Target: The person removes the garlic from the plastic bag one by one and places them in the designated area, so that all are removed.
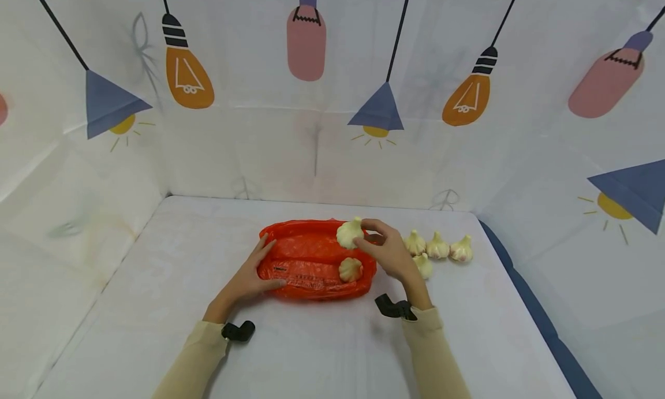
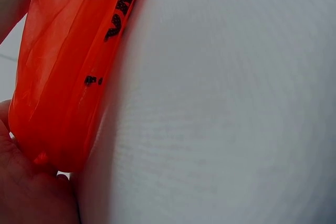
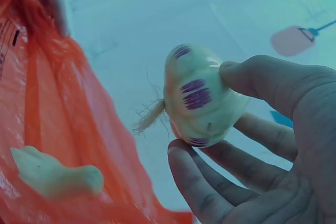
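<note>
A red plastic bag (image 1: 306,246) with dark print lies spread wide like a shallow tray. My left hand (image 1: 253,278) grips its left end, thumb over the near rim and fingers along the far side; the left wrist view shows the palm against the red film. Between thumb and fingertips, my right hand (image 1: 387,252) pinches a pale garlic bulb (image 3: 202,95) above the bag's right part. Purple streaks and a tuft of roots show on that bulb. Another garlic bulb (image 1: 350,269) sits inside the bag near its right end.
Several garlic bulbs (image 1: 437,246) lie grouped on the white table (image 1: 322,353), just right of my right hand. A white sheet (image 1: 260,150) printed with lamps hangs behind and at the sides. Dark blue cloth (image 1: 525,306) runs along the right table edge.
</note>
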The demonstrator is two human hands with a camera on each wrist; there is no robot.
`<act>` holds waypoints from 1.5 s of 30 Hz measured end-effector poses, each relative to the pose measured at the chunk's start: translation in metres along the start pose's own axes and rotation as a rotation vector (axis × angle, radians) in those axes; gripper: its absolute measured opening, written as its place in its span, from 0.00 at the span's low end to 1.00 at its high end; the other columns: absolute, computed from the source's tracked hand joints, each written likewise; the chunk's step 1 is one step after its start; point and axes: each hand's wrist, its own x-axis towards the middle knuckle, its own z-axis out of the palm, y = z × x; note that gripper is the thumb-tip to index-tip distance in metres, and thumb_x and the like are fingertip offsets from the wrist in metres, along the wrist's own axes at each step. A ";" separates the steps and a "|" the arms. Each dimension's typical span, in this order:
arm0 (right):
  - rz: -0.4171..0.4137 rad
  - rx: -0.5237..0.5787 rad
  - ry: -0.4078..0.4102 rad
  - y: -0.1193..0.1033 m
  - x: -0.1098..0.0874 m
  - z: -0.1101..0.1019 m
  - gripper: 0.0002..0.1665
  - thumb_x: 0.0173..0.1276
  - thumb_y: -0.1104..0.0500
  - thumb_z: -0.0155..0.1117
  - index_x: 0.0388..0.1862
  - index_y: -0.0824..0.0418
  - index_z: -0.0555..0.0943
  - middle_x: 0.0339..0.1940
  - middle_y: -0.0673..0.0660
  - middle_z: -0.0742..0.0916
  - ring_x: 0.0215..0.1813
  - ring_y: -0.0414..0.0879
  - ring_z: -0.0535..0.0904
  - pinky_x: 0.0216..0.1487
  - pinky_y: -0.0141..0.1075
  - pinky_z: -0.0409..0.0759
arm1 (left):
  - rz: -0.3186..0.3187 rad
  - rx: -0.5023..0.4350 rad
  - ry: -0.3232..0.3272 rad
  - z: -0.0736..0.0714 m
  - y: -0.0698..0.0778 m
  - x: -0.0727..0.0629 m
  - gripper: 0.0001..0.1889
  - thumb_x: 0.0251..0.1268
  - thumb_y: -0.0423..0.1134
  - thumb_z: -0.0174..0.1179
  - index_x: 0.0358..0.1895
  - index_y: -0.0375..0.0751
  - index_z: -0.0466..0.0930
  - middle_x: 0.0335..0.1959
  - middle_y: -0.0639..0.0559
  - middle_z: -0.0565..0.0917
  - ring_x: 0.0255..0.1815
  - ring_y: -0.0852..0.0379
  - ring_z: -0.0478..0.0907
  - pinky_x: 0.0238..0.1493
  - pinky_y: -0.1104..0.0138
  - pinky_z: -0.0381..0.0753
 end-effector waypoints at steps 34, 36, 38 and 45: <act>0.035 0.103 0.403 0.023 -0.075 -0.070 0.29 0.71 0.63 0.69 0.68 0.71 0.74 0.56 0.43 0.80 0.50 0.31 0.84 0.48 0.23 0.84 | -0.022 -0.002 0.000 0.001 0.005 0.001 0.57 0.54 0.57 0.75 0.84 0.49 0.51 0.87 0.52 0.39 0.86 0.35 0.40 0.76 0.30 0.53; 0.040 0.120 0.422 0.028 -0.080 -0.073 0.29 0.71 0.64 0.69 0.67 0.72 0.73 0.55 0.43 0.81 0.49 0.31 0.84 0.48 0.23 0.84 | -0.022 0.000 -0.003 0.001 0.005 0.001 0.57 0.54 0.57 0.75 0.84 0.48 0.51 0.87 0.52 0.39 0.86 0.34 0.40 0.75 0.29 0.53; 0.049 0.136 0.441 0.033 -0.084 -0.076 0.29 0.71 0.65 0.69 0.67 0.72 0.74 0.54 0.42 0.81 0.49 0.30 0.84 0.48 0.23 0.84 | -0.017 0.003 -0.003 0.001 0.005 0.000 0.57 0.54 0.57 0.75 0.84 0.48 0.51 0.87 0.51 0.39 0.85 0.34 0.41 0.75 0.29 0.54; 0.071 0.204 0.505 0.044 -0.096 -0.085 0.26 0.70 0.65 0.70 0.65 0.70 0.76 0.53 0.45 0.82 0.47 0.32 0.85 0.46 0.25 0.86 | -0.017 0.003 0.001 0.001 0.003 0.000 0.57 0.55 0.58 0.74 0.84 0.49 0.49 0.87 0.52 0.39 0.86 0.35 0.40 0.75 0.29 0.52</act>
